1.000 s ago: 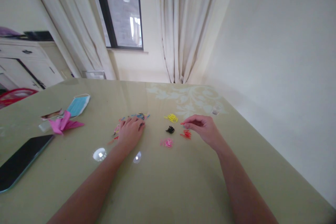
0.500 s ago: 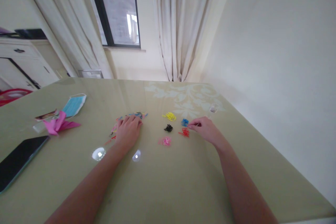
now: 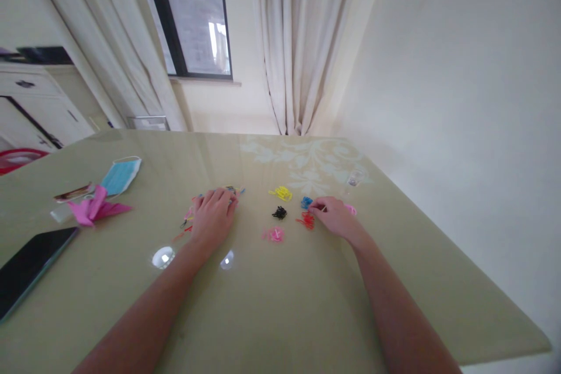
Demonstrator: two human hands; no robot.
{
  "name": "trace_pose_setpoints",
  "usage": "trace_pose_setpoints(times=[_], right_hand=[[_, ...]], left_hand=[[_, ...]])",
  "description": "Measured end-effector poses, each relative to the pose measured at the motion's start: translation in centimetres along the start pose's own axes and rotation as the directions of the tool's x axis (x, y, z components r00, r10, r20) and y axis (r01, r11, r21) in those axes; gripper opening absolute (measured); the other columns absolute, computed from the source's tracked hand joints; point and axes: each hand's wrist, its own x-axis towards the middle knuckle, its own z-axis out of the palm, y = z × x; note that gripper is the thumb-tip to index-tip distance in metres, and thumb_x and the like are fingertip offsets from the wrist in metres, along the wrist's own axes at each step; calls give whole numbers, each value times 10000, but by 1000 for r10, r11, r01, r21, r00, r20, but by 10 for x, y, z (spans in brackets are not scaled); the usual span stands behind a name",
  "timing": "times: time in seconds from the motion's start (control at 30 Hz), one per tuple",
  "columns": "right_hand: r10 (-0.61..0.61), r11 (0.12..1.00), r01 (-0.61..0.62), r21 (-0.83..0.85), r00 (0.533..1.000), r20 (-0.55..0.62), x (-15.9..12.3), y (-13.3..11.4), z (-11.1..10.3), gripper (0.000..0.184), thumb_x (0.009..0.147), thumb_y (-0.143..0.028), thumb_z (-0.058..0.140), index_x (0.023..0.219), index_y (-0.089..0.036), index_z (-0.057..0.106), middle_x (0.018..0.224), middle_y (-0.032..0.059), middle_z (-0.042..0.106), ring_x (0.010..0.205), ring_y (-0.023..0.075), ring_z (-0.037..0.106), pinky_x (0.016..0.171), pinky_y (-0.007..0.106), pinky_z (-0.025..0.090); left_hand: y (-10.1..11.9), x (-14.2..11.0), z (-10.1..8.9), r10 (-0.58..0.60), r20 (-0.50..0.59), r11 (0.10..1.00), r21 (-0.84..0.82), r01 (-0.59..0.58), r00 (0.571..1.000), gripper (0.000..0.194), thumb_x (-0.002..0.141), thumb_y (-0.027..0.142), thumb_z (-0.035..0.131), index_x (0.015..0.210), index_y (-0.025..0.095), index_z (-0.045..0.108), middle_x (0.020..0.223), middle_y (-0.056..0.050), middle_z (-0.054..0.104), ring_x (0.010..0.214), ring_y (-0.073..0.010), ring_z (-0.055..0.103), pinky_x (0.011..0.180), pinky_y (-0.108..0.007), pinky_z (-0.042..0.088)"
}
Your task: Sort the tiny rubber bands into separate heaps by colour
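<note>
My left hand (image 3: 214,213) lies palm down, fingers loosely spread, over a mixed heap of small coloured rubber bands (image 3: 188,219). The hand covers much of that heap. Thumb and fingertips of my right hand (image 3: 331,214) are pinched together, with a thin pale strand, seemingly a rubber band, between them. These fingertips are beside the blue pile (image 3: 306,203) and the red pile (image 3: 307,220). Between my hands lie a yellow pile (image 3: 283,193), a black pile (image 3: 279,213) and a pink pile (image 3: 276,234). More pink bands (image 3: 351,209) show behind the right hand.
A small clear container (image 3: 355,176) stands near the table's right edge. At left are a blue face mask (image 3: 121,176), a pink folded paper shape (image 3: 97,208) and a black phone (image 3: 37,266). The glossy table (image 3: 280,315) meets a wall at right.
My right hand has shifted slightly left, toward the blue and red piles, uncovering pink bands behind it. The left hand stays over the mixed heap. The camera view has shifted a little.
</note>
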Motion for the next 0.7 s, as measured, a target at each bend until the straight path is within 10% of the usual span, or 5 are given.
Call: trace_pose_setpoints(times=[0.5,0.7], right_hand=[[59,997,-56,-55,997,51,-1,-5,-2,252,880,-168,622,751,-248,824,813,59,816,749,227,727,640,305,464],[29,997,-27,73,999,-34,-2,-17,-8,232,886,-224,609,750,-220,798,736,52,777,677,195,673,612,295,439]], left_hand=[[4,2,-7,-23,-68,971,-239,6,997,215,1024,300,493,987,219,688,1067,-112,777,1048,-322,670,916,-449,453],[13,7,-8,-155,-2,585,-806,90,988,246,946,454,639,971,220,710,921,-62,790,856,-223,732,801,-350,561]])
